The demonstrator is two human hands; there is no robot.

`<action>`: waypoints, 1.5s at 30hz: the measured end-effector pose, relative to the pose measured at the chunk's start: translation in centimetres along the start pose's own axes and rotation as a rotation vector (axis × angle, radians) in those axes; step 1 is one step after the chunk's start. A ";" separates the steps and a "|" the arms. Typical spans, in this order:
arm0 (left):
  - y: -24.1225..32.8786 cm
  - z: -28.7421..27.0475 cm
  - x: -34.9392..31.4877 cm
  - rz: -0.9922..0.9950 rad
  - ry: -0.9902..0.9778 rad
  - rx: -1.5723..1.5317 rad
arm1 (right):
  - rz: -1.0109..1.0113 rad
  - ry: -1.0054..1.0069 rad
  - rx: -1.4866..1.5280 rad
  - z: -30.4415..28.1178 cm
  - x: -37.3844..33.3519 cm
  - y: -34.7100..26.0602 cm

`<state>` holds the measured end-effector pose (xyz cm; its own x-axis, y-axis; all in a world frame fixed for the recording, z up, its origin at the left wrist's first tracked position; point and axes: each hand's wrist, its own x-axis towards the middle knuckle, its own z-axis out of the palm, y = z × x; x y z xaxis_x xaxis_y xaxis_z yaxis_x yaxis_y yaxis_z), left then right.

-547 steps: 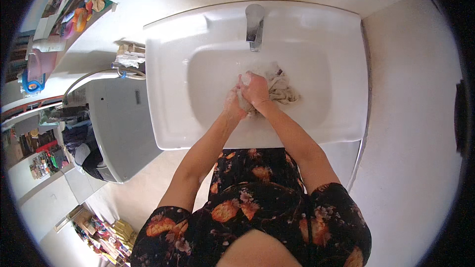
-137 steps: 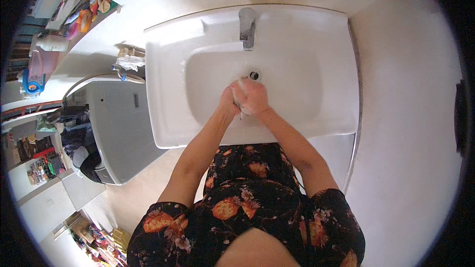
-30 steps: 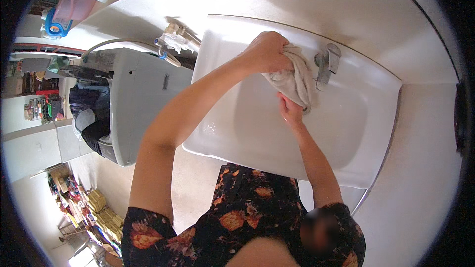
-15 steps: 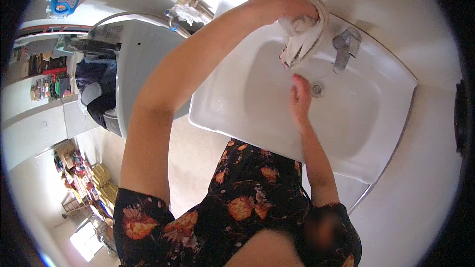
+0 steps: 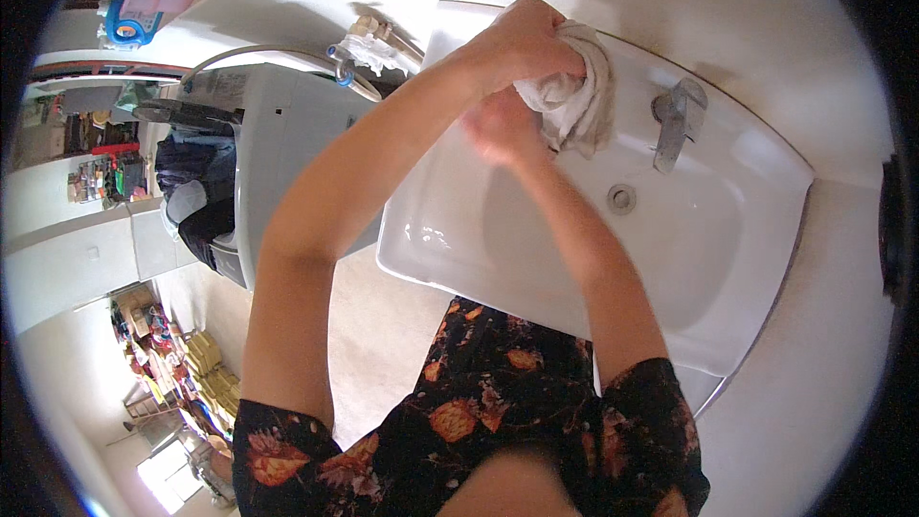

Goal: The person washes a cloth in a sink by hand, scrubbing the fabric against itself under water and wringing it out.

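Observation:
Over the back left part of the white washbasin (image 5: 459, 220), my left hand (image 5: 538, 43) is closed round a bunched, damp-looking off-white cloth (image 5: 582, 101). Loose folds of the cloth hang down toward the bowl. My right hand (image 5: 503, 126) is beside the cloth, just below my left wrist, and is smeared by motion. Its fingers are partly lost against my left forearm, so I cannot tell whether they touch the cloth or grip anything. To the right of the cloth stands a grey metal tap (image 5: 678, 124), with the round drain (image 5: 621, 198) below it.
Left of the basin is a grey washing machine (image 5: 297, 134) with dark clothes (image 5: 196, 172) at its opening. A pipe fitting with a valve (image 5: 369, 46) sticks out of the wall. A bottle with a blue handle (image 5: 129, 24) is at upper left, and piled boxes (image 5: 206, 364) lie farther off.
My right hand has moved from near the drain up and left to beside the cloth. My left hand keeps hold of the cloth, and the view has shifted slightly.

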<state>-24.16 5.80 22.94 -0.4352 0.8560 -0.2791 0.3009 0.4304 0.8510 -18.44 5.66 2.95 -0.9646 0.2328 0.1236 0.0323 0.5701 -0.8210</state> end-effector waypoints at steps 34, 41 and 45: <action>0.2 8.2 -9.3 0.183 -0.099 -0.867 | 0.775 0.952 1.000 -21.0 -24.4 20.3; -1.4 6.3 -10.1 0.493 0.082 -0.655 | 0.240 0.589 1.505 -5.2 -14.6 12.9; 0.2 6.8 -10.0 0.476 0.104 -0.882 | 0.261 0.171 0.816 1.5 -14.2 3.4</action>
<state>-13.99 -0.70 22.91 -0.5179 0.8363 0.1799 -0.2546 -0.3514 0.9009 -5.02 3.08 -2.46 -0.8980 0.4294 -0.0959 -0.0137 -0.2452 -0.9694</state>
